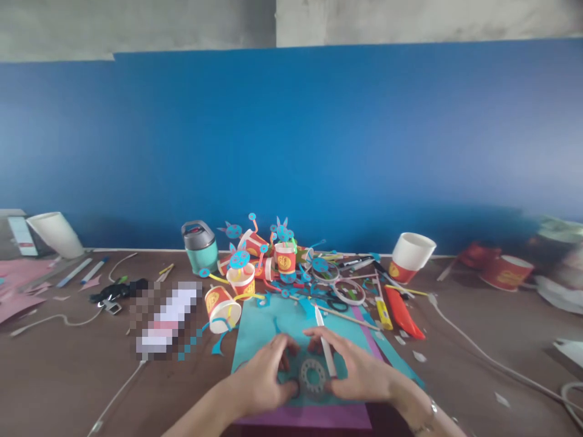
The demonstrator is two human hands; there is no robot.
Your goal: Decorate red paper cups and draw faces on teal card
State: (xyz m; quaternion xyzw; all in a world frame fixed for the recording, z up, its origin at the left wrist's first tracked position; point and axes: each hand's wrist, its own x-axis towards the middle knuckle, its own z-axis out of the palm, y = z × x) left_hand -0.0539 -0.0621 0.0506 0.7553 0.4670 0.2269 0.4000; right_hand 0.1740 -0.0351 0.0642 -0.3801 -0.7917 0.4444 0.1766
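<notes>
A grey ring-shaped piece with a toothed inner edge lies on a teal sheet, between my two hands. My left hand is at its left side, fingers curved and apart from the thumb, with nothing visible in its grasp. On the right, my right hand has a white pen between its thumb and fingers, the pen's tip pointing away from me. Beneath the teal sheet, a purple sheet shows along the front edge.
Behind the sheets stand decorated paper cups, with scissors and a tape roll to their right. A yellow glue tube, stacked cups, a teal jar and a blurred phone lie around. A cable crosses the right side.
</notes>
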